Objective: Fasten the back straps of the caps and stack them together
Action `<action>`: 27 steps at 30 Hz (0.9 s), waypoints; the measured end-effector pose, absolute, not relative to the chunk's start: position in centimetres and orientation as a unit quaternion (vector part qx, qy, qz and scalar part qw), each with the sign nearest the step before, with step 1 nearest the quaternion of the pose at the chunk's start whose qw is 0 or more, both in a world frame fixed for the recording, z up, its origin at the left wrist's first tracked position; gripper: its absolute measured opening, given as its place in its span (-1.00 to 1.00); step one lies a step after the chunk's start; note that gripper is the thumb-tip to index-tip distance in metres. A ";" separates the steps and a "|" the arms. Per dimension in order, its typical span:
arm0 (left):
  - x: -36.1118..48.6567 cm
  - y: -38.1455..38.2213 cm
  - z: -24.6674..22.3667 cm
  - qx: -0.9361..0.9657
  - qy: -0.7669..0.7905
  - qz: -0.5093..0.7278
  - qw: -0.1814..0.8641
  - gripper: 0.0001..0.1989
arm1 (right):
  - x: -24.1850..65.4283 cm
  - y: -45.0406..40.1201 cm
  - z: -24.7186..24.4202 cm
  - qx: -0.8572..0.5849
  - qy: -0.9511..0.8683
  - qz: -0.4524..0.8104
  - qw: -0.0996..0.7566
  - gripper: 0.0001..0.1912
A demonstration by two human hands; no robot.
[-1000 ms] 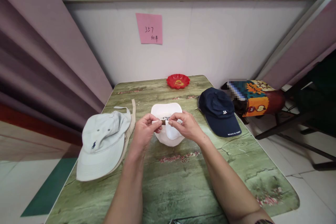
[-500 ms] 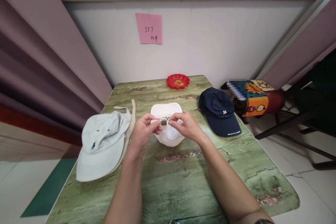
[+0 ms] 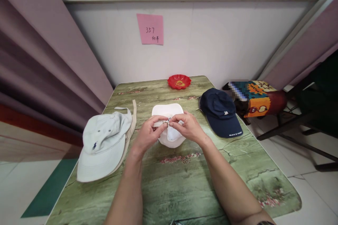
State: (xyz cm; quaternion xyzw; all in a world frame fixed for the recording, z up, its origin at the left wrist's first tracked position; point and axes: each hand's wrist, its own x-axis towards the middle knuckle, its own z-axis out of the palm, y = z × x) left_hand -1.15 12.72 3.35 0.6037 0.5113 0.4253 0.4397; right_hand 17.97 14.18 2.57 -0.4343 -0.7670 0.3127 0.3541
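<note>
White cap lies near the middle of the desk, between the pale cap on the left and the dark blue cap on the right; the red dish sits well beyond it. Left hand pinches the cap's white strap between thumb and forefinger; right hand has thumb and forefinger closed on it just beside, so both sets of fingers nearly meet; what sits between the tips is too small to make out.

For such fine work, the right hand probably serves best as a steady anchor while the left guides the strap in short moves; the strap is best held flat and level, since a twist would likely make it bunch; a light pinch should do, as hard pulling could drag the whole cap.

The cap's flat far end, seemingly its brim, points away from the person, toward the wall; its rounded near end faces the person; the long axis runs from person to wall, while the strap crosses it left to right; whether the crown lies bowl-up I cannot tell, as the hands cover the middle.
</note>
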 end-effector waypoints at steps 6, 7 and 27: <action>-2.6 12.9 3.1 0.613 0.507 0.380 0.473 -0.70 | 19.5 14.5 3.1 -0.439 -0.769 0.318 0.338 -0.73; -2.9 13.0 3.0 0.609 0.507 0.378 0.479 -0.69 | 20.1 14.6 3.2 -0.438 -0.768 0.325 0.334 -0.68; -5.4 13.1 2.2 0.580 0.457 0.368 0.564 -0.69 | 21.7 15.0 2.7 -0.431 -0.739 0.418 0.306 -0.73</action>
